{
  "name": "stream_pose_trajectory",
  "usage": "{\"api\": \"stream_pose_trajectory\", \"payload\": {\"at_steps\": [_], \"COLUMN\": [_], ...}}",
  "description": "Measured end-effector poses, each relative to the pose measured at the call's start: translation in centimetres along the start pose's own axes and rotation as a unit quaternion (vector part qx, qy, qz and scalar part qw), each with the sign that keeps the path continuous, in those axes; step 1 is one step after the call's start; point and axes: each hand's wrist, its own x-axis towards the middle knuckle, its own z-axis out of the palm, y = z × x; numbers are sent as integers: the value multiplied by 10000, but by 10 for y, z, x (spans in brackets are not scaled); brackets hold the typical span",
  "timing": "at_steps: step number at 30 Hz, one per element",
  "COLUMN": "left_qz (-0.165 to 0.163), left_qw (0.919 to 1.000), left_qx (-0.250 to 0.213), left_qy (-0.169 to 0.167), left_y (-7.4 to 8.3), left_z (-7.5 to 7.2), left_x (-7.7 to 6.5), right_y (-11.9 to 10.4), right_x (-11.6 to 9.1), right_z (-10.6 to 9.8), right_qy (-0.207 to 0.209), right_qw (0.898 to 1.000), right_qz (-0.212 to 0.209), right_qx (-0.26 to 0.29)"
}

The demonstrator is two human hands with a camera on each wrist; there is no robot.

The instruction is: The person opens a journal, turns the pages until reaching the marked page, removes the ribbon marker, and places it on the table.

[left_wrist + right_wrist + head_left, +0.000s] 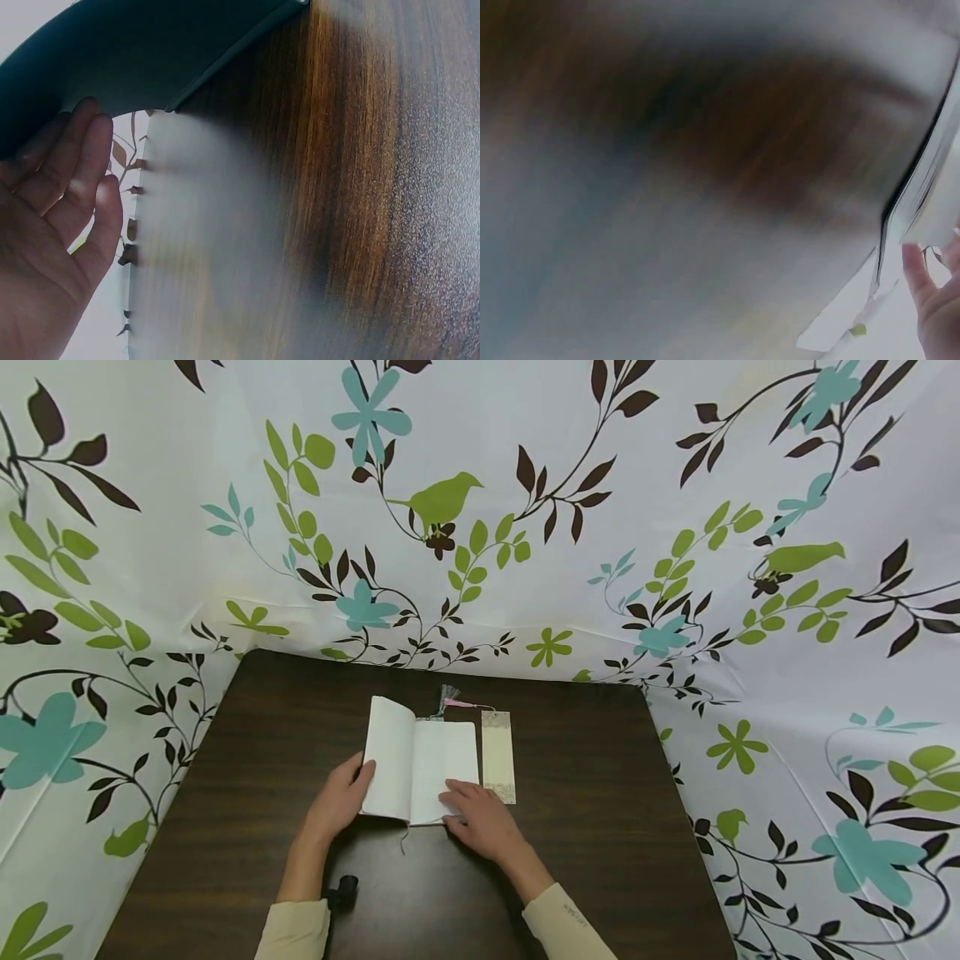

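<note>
A notebook (444, 760) lies spread on the table, both visible pages blank and white. Its left side is tilted up, and my left hand (340, 796) holds that outer edge, thumb on the page side. In the left wrist view, the fingers (79, 161) lie against the dark teal cover (150, 60). My right hand (486, 821) rests on the lower right page with its fingers spread loosely. Beside it lies a cream bookmark (498, 756) with a pink tassel (459, 702). A grey tassel (447, 693) shows above the notebook's top edge; what it hangs from is mostly hidden.
The dark wooden table (600, 860) reaches back to a patterned curtain (480, 510) with leaves and birds. A thin ribbon (403, 841) trails from the notebook's spine. A small black device (345, 893) sits at the left wrist.
</note>
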Motion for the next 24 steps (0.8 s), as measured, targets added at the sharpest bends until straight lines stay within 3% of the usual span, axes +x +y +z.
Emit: {"api": "stream_pose_trajectory", "payload": {"at_steps": [5, 10, 14, 19, 22, 24], "left_qz": [14, 17, 52, 115, 169, 193], "left_qw": [10000, 10000, 10000, 9999, 9998, 9998], "left_qx": [24, 46, 69, -7, 19, 52], "left_qy": [16, -30, -18, -37, -58, -48], "left_y": [0, -1, -2, -3, -2, -1], "left_z": [0, 1, 1, 1, 2, 3], "left_x": [0, 1, 1, 2, 1, 0], "right_y": [2, 4, 10, 13, 7, 1], "right_x": [0, -2, 0, 9, 12, 14], "right_z": [1, 3, -1, -8, -10, -11], "right_qy": [404, 708, 1051, 1598, 1643, 1554], "right_qw": [9942, 9934, 9922, 9807, 9697, 9563], "right_qz": [-366, -151, 506, 1098, 1441, 1639], "right_qx": [-926, -894, -436, 246, 1091, 1858]}}
